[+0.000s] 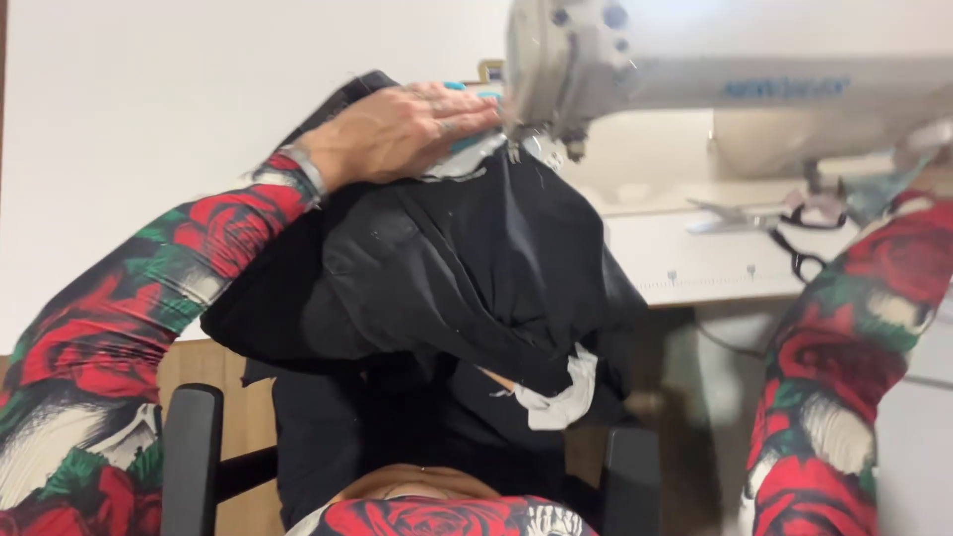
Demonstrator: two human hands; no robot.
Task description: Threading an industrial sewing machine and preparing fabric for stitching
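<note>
Fingers: the left hand (397, 129) lies flat with fingers (462, 111) spread on the black cloth (467, 268), pressing, not gripping.
Right hand: out of sight past the picture's edge; only the rose sleeve (854, 328) shows.
Black cloth: bunched under the sewing machine (635, 69), hanging from the bench (695, 258) down toward the lap.
White piece (561, 397): hangs at the cloth's bottom.
Scissors (794, 253): on the bench.

Both sleeves (129, 298) carry red roses with green leaves on black and white; a silver bracelet (306, 169) circles the left wrist.
</note>
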